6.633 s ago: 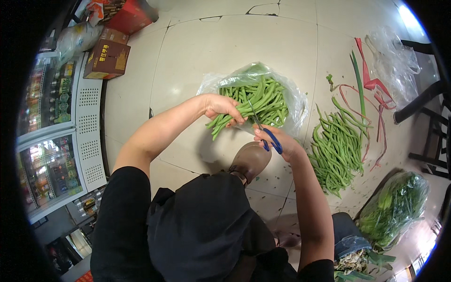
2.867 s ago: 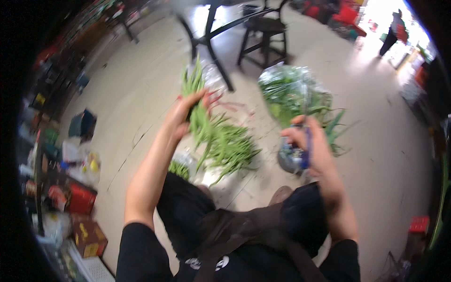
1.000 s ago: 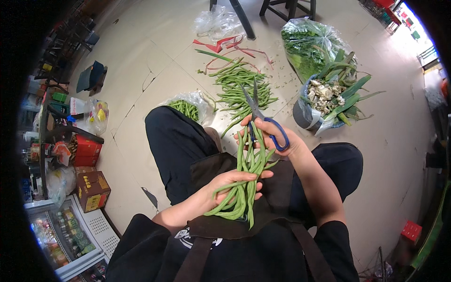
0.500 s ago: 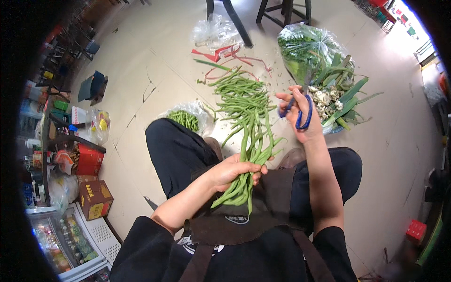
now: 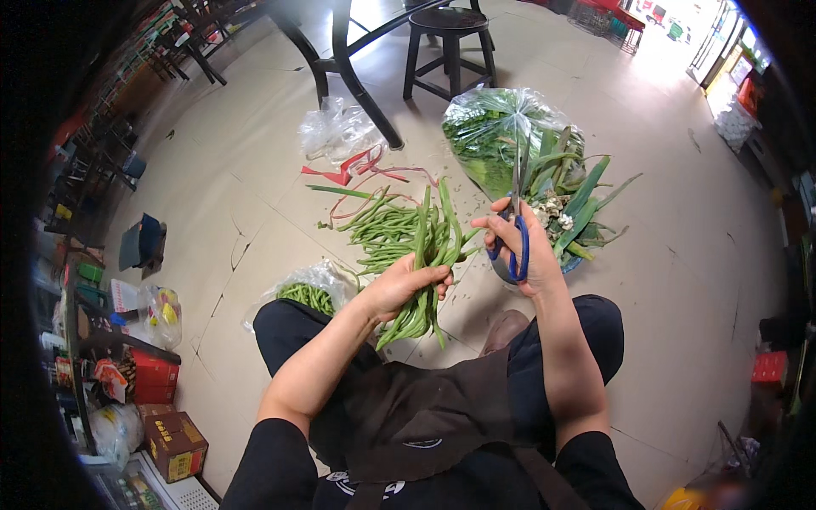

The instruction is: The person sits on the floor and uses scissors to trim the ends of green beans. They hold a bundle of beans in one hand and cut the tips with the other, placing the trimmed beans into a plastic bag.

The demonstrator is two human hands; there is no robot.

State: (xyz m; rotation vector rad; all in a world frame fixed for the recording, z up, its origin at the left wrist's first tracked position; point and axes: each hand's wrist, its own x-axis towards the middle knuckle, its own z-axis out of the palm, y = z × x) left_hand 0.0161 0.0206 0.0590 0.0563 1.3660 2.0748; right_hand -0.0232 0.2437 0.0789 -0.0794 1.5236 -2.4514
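Observation:
My left hand [image 5: 401,285] grips a bunch of long green beans [image 5: 429,255], held upright over my lap with the tips pointing away from me. My right hand [image 5: 520,248] holds blue-handled scissors [image 5: 516,229], blades pointing up, just right of the bunch and apart from it. A loose pile of green beans [image 5: 382,228] lies on the tiled floor behind the bunch. More beans sit in a clear plastic bag [image 5: 308,293] by my left knee.
A bowl of green trimmings [image 5: 568,223] and a clear bag of leafy greens [image 5: 497,136] lie to the right. Red ties [image 5: 353,168] and an empty plastic bag [image 5: 333,129] lie by a table leg; a black stool [image 5: 448,38] stands behind. Boxes and shelves [image 5: 144,382] line the left.
The bean bunch has been lifted from my lap and turned tips forward. My right hand with the scissors swung out to the right, then came back close to the bunch.

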